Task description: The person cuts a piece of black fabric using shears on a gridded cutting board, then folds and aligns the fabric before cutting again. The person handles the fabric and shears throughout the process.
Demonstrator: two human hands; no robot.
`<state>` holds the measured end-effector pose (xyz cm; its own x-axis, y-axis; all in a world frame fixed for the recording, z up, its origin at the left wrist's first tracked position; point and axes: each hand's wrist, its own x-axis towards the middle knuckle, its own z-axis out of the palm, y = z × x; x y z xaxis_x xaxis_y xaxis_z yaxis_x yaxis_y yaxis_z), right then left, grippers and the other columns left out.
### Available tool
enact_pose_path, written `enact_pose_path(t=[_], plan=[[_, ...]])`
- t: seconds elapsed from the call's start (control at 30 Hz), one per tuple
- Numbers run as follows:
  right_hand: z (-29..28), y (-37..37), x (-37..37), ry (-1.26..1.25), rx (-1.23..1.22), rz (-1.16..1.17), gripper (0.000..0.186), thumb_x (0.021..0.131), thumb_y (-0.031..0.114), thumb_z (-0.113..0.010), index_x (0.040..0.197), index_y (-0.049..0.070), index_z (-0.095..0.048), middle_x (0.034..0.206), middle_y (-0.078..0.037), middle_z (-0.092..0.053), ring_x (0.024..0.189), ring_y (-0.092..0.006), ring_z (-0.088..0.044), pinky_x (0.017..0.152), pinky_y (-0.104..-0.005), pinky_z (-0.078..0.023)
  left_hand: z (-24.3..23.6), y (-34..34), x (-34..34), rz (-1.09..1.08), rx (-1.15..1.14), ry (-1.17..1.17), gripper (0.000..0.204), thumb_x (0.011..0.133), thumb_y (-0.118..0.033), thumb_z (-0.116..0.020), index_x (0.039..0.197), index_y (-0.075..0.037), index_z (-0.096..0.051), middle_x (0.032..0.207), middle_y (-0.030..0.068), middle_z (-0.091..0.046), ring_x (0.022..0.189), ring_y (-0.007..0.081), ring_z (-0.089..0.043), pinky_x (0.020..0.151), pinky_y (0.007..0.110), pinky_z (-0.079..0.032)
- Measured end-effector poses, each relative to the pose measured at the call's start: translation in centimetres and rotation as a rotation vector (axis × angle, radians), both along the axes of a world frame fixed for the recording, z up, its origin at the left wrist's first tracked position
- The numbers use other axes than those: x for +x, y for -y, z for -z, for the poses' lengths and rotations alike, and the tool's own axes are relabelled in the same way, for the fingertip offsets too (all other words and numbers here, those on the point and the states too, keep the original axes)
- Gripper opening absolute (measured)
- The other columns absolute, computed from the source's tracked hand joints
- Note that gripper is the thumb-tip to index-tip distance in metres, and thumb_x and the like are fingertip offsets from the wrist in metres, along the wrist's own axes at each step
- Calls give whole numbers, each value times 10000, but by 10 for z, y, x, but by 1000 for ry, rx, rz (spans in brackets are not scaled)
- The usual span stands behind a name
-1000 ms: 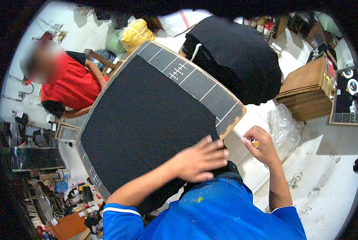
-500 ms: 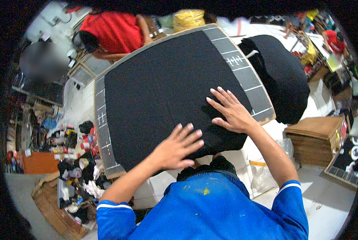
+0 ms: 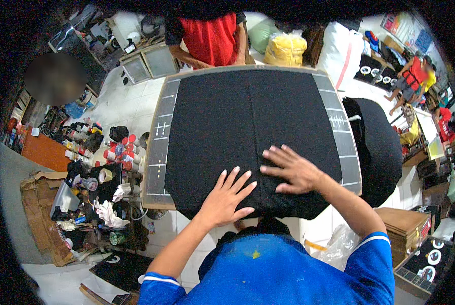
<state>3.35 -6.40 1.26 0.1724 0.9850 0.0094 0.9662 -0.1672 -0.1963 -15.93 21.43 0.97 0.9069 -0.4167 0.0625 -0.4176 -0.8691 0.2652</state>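
Black cloth (image 3: 212, 112) covers the middle of a grey board (image 3: 349, 173) with white line markings along both sides, and hangs over its near edge. My left hand (image 3: 226, 197) lies on the cloth near that edge, left of centre, fingers spread and holding nothing. My right hand (image 3: 293, 170) is on the cloth a little higher and to the right, also with fingers spread and empty. A faint crease runs down the cloth between the far and near edges.
Across the board stands a person in red (image 3: 207, 38). A black fabric pile (image 3: 377, 142) is at right, beside stacked brown boards (image 3: 400, 229); cluttered containers (image 3: 128, 152) fill the left. Yellow (image 3: 286, 51) and white sacks (image 3: 334, 56) sit behind; several people (image 3: 415, 76) are at upper right.
The view has turned, bringing the board square in front of me. My right hand went from raised off the board onto the cloth; my left hand now lies spread near the front edge.
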Motion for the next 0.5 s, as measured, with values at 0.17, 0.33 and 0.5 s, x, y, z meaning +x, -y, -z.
enact_pose_path(t=[0.17, 0.33, 0.5], plan=[[0, -17, 24, 20, 7, -69, 769, 1058, 695, -453, 1696, 274, -371, 1785, -172, -230, 1661, -382, -176, 1348, -571, -128, -4, -26, -14, -313, 22, -10, 781, 1031, -608, -572, 1627, -115, -465, 1728, 208, -328, 1600, 500, -230, 1305, 642, -173], [4, -42, 79, 12, 50, -161, 778, 1056, 715, -434, 1687, 260, -390, 1774, -189, -249, 1648, -394, -211, 1338, -602, -141, -9, -28, 1, -467, -25, -94, 786, 1052, -593, -544, 1643, -85, -439, 1754, 241, -264, 1618, 526, -163, 1300, 675, -106], [8, -65, 148, 33, 82, -118, 809, 1039, 739, -445, 1685, 255, -395, 1778, -184, -245, 1652, -394, -200, 1339, -599, -140, -10, -18, 49, -496, 28, -96, 778, 1039, -584, -574, 1628, -90, -457, 1737, 257, -284, 1598, 559, -180, 1271, 728, -119]])
